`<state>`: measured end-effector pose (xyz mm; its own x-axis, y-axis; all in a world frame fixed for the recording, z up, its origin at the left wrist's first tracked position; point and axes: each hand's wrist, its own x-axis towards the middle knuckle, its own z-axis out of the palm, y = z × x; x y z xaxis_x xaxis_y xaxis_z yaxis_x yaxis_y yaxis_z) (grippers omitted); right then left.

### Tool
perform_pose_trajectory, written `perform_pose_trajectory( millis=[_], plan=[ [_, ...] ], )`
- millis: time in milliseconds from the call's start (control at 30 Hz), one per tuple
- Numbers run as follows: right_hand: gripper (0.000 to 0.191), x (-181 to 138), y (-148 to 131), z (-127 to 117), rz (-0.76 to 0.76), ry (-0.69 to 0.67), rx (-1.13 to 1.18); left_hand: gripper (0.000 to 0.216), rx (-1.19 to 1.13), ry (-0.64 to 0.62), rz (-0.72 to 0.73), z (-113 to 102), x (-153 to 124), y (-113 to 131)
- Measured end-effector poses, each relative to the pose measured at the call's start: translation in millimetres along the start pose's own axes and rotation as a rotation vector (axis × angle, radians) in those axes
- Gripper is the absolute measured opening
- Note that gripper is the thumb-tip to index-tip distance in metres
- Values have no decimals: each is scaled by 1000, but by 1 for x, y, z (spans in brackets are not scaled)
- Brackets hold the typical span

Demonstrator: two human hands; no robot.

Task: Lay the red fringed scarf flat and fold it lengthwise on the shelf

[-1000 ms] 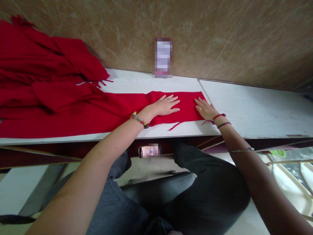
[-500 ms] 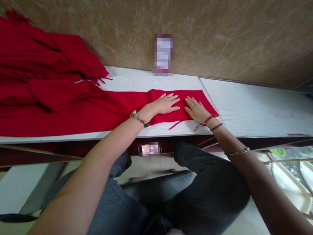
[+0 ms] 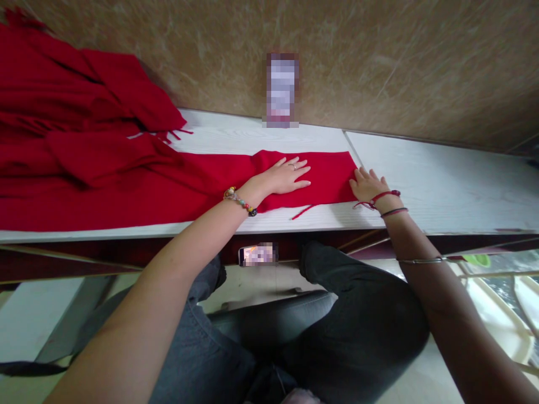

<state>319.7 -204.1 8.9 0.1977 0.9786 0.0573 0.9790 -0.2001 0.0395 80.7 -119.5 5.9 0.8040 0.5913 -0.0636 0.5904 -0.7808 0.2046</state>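
Observation:
A long red scarf (image 3: 210, 174) runs along the white tabletop, its right part smoothed into a flat band and its left part wide and rumpled. Flat on the band lies my left hand (image 3: 288, 175), fingers spread, pressing the cloth. My right hand (image 3: 370, 184) rests at the band's right end, fingers apart, its fingertips at the cloth edge and the rest over the white board. A loose red strand (image 3: 303, 212) sticks out below the near edge of the band.
Fringed red cloth (image 3: 96, 95) is heaped at the back left against the brown marbled wall (image 3: 379, 62). A blurred-out upright rectangle (image 3: 281, 90) stands at the wall. Below the white tabletop's (image 3: 446, 185) front edge, a phone (image 3: 248, 256) lies between my knees.
My right hand has slid rightward along the red scarf, from on top of the cloth to its right end. My left hand stays in place.

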Motion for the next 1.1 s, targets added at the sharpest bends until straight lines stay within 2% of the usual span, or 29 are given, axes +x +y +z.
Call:
perform_pose_trajectory(
  millis=[67, 133, 233, 333, 567, 733, 833, 900, 967, 1100],
  plan=[
    [55, -2, -9, -5, -40, 104, -11, 62, 5, 5, 2, 0, -1, 1],
    [56, -5, -24, -8, -133, 148, 18, 61, 17, 31, -6, -1, -2, 2],
    [57, -7, -46, -6, -288, 67, 98, 57, 52, 128, -69, -2, -6, 3],
    [56, -9, -54, 1, -372, -20, 137, 56, 64, 124, -117, -1, -7, 0],
    [57, -10, -27, 7, -270, -52, 70, 59, 46, 67, -105, 3, -4, -4],
    [58, -7, -6, 1, -40, -88, 23, 59, 33, 48, -113, -2, -7, 0],
    [57, -6, -4, -2, 26, 15, 2, 59, 28, 58, -113, -2, -7, 0],
    [58, -5, -11, -3, -10, 125, 20, 59, 28, 59, -115, -1, -6, -1],
    [60, -5, -24, -4, -103, 170, 70, 59, 30, 54, -116, -1, -6, -1],
    [60, -5, -52, -2, -308, 85, 135, 59, 37, 55, -122, -1, -5, -1]
  ],
)
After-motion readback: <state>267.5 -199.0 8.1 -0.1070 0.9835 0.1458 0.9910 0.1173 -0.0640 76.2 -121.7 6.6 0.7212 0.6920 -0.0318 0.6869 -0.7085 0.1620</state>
